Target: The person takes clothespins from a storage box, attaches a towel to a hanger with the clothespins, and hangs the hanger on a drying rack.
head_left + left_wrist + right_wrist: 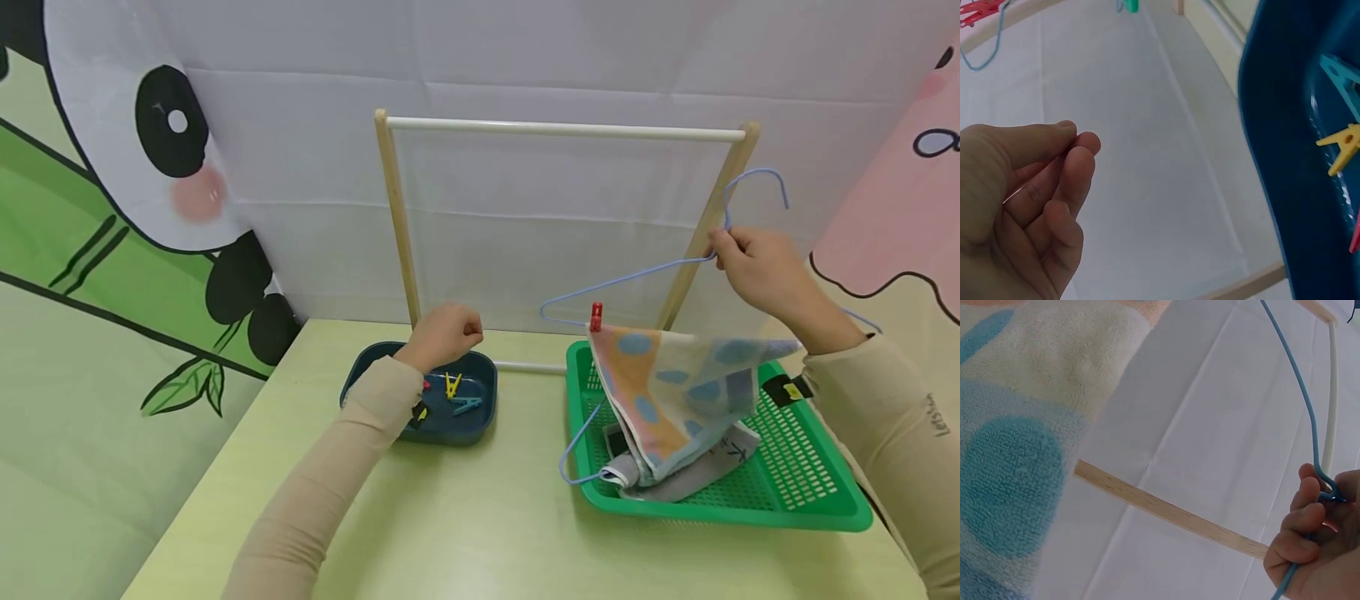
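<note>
My right hand [768,271] grips a blue wire clothes hanger [637,275] just under its hook; the right wrist view shows the fingers curled round the wire. From the hanger's bottom bar hangs a pastel spotted towel [675,379], pinned near its left corner by a red clothespin [596,317]. The towel's lower part overlaps the green basket [810,442]. My left hand [444,333] is above the navy tray [480,425], fingers curled and thumb against the index fingertip, with nothing visible in it [1041,194]. In the tray lie a yellow clothespin [452,385] and a blue clothespin [467,405].
Behind the tray and basket stands a rack with wooden posts [397,217] and a white top rod [562,128]. Gray cloth [690,475] and part of another blue hanger [573,450] are in the basket. A white cloth backdrop [315,150] rises behind the table [465,517].
</note>
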Demonstrator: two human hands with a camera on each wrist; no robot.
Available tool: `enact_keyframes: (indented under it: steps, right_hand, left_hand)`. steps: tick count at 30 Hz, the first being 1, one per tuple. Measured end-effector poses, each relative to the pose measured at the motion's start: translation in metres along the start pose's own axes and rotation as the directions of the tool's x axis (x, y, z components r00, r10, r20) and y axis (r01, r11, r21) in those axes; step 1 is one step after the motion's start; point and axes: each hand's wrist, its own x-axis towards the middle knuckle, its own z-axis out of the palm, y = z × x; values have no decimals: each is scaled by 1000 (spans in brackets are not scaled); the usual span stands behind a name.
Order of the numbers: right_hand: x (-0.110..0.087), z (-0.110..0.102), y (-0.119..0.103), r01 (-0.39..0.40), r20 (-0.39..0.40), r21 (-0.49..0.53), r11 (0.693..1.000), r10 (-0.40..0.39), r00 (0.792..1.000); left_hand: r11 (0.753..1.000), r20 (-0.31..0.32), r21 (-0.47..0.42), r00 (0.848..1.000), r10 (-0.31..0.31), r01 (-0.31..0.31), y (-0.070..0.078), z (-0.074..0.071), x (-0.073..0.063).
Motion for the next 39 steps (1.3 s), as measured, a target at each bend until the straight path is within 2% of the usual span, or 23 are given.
enact_keyframes:
  steps: [5, 12, 27, 30, 34, 39]
  right_hand:
    - [2, -3, 2, -2, -8, -19, 1000, 2, 1000]
    - [2, -11, 3, -17, -43, -8, 1000, 17, 999]
    - [5, -26, 3, -95, -80, 30, 995, 97, 992]
    - [6, -29, 2, -103, -91, 33, 994, 106, 990]
    - [7, -32, 1, -94, -127, 48, 994, 99, 987]
    - [8, -36, -1, -96, -165, 64, 993, 105, 981]
  left_hand:
    - [999, 35, 8, 998, -52, 52, -13, 4, 0]
    - [992, 97, 31, 987, -124, 122, -26, 10, -1]
    - [987, 207, 98, 967, -146, 128, -42, 22, -6]
    - [982, 261, 108, 949, -178, 154, -44, 24, -8]
    - [976, 366, 120, 905, -215, 183, -45, 29, -9]
    - [976, 453, 103, 865, -218, 192, -45, 38, -9]
